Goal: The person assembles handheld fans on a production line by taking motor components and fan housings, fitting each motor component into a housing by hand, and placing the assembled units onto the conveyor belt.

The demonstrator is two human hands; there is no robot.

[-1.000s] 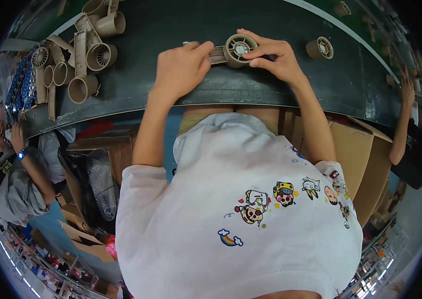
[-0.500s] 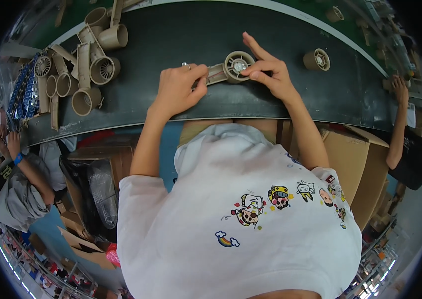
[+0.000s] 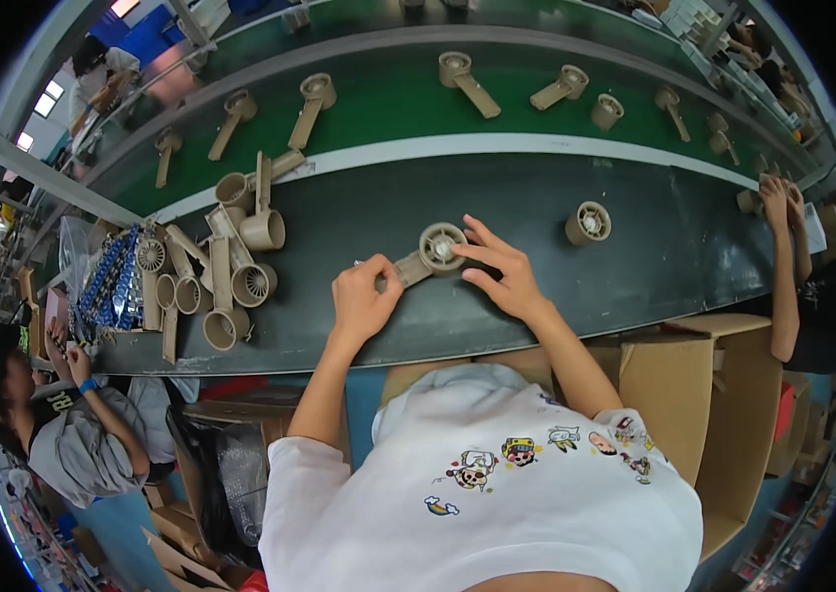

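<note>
Fan casing point(image 3: 421, 264), beige, at the middle of the dark worktable point(image 3: 359, 197), in front of the person; can't tell if it touches the surface. Green belt point(image 3: 388, 109) beyond, bearing spaced-out casings. Cardboard box point(image 3: 664, 405) below table edge, right side. Pile of beige casings point(image 3: 220, 271) at table's left. Left hand point(image 3: 366, 296) pinches the handle end, narrow grip. Right hand point(image 3: 505, 268) spread wide, index fingertip at the white hub point(image 3: 443, 247). Round beige housing point(image 3: 588, 224) farther right, apart.
</note>
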